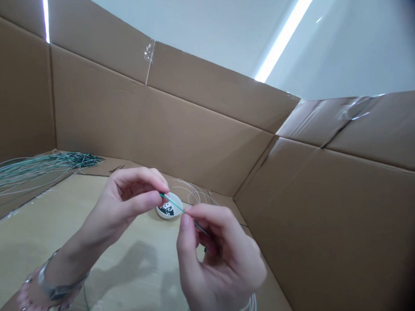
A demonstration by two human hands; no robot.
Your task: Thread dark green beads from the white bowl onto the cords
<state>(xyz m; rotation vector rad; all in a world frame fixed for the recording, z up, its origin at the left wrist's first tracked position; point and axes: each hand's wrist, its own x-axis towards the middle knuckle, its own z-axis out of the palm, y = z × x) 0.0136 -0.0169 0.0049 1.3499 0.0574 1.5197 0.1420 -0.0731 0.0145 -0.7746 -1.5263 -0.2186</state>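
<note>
A thin green wire [175, 204] runs between my two hands above the table. My left hand [134, 200] pinches its upper end, where a small dark piece shows at the fingertips. Lower and to the right, my right hand [215, 256] is closed on the same wire with thumb and index finger, its other fingers curled in. Behind the wire, a white bowl [178, 211] holds small black pieces [167, 211]. What lies inside the curled right fingers is mostly hidden.
Cardboard walls [140, 121] surround the pale table surface [58, 212]. At the back left lies a bundle of green and white wires [56, 163]. Loose white wires [193, 190] curl behind the bowl, and more [250, 307] lie at the bottom edge.
</note>
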